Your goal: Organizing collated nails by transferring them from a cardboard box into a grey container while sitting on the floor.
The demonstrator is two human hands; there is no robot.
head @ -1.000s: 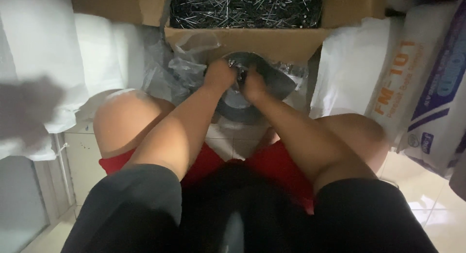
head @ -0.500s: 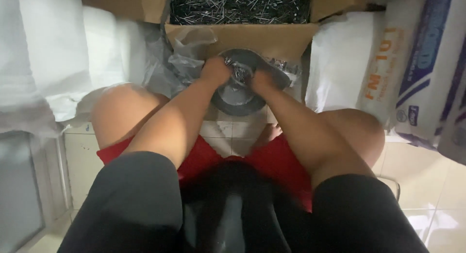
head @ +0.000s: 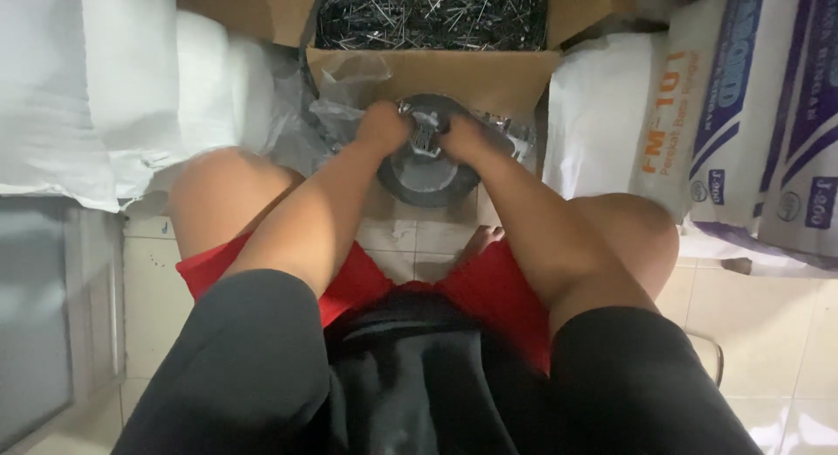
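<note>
I sit with knees apart over a tiled floor. Between them stands a round dark grey metal pan [head: 428, 175], like a weighing-scale bowl. My left hand [head: 382, 126] and my right hand [head: 461, 137] both close around a small shiny metal bundle [head: 424, 134] held over the pan's far rim. It looks like a clump of nails, though the fingers hide most of it. Just beyond the hands is an open cardboard box [head: 436, 71] filled with several dark nails [head: 432, 14].
Crumpled clear plastic [head: 336, 114] lies left of the pan. White sacks [head: 105, 88] stack up on the left. Printed white sacks [head: 698, 123] lean on the right. A grey panel [head: 35, 315] stands at the lower left.
The view has shifted slightly, so the pan and box sit lower in frame. Both hands stay together over the pan, drawn closer around the metal bundle.
</note>
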